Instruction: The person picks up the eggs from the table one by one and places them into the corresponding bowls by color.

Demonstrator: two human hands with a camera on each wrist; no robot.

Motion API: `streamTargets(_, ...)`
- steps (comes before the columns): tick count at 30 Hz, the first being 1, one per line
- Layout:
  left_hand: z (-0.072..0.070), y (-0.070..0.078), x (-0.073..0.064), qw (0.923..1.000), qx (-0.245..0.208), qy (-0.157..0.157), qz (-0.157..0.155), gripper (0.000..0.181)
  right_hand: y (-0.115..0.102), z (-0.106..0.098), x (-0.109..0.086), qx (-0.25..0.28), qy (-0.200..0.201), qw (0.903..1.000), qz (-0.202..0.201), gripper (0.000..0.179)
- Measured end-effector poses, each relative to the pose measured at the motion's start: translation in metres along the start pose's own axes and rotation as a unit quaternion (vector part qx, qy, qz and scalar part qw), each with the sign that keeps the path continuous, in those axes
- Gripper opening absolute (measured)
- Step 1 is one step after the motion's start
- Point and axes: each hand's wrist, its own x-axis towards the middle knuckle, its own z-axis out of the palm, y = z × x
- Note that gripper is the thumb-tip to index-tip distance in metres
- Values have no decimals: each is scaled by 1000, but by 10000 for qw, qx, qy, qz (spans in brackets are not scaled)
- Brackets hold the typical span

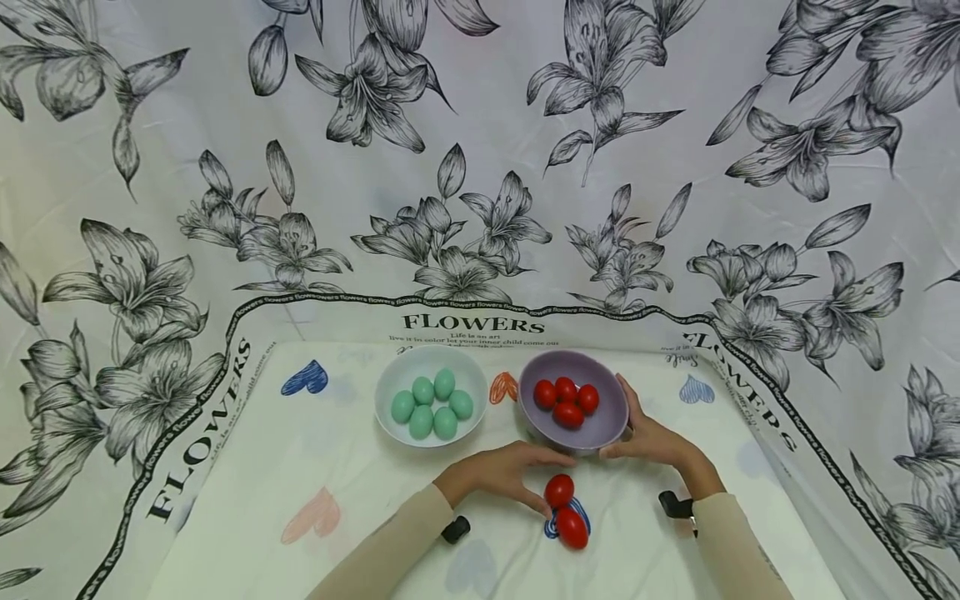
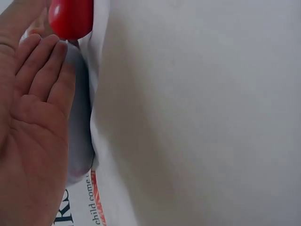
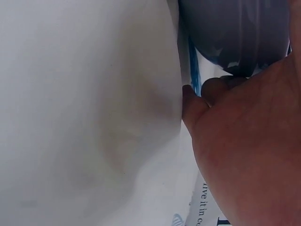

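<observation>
In the head view, a purple bowl [image 1: 609, 423] holds several glossy red eggs [image 1: 567, 415]. My right hand [image 1: 651, 437] grips its right side, fingers along the far side and thumb at the front; the right wrist view shows the hand [image 3: 249, 141] close against the bowl's wall [image 3: 235, 33]. Just in front of the bowl, my left hand [image 1: 504, 472] is spread with thumb and fingers apart beside a red egg [image 1: 559, 491]. A second red egg [image 1: 573, 529] lies nearer me. The left wrist view shows straight fingers [image 2: 44, 70] below a red egg [image 2: 71, 19].
A white bowl [image 1: 386, 422] with several mint-green eggs [image 1: 422, 422] stands left of the purple bowl. White cloth with printed hearts [image 1: 311, 517] covers the table, and a flower-printed curtain [image 1: 465, 208] rises behind it.
</observation>
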Motion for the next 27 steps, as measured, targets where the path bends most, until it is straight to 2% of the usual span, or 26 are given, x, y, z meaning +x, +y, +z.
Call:
streamTargets(6, 4, -3, 6, 9987, 455, -140, 171, 75, 1, 1, 1, 1, -40, 10000, -26, 145)
streamTargets(11, 5, -1, 5, 9988, 465, -42, 172, 66, 0, 1, 0, -5, -24, 10000, -27, 145)
streamTargets(14, 3, 1, 2, 9997, 138, 41, 217, 64, 0, 1, 1, -21, -7, 10000, -30, 145)
streamTargets(18, 0, 4, -6, 9976, -653, 149, 190, 63, -2, 1, 1, -10, -6, 10000, -30, 145)
streamTargets(23, -9, 10, -14, 9874, -1519, 434, 124, 64, -3, 0, -1, 19, -14, 10000, -30, 145)
streamTargets(27, -22, 20, -18, 9774, -1875, 948, 240, 66, -1, 0, -1, 38, -8, 10000, -31, 146)
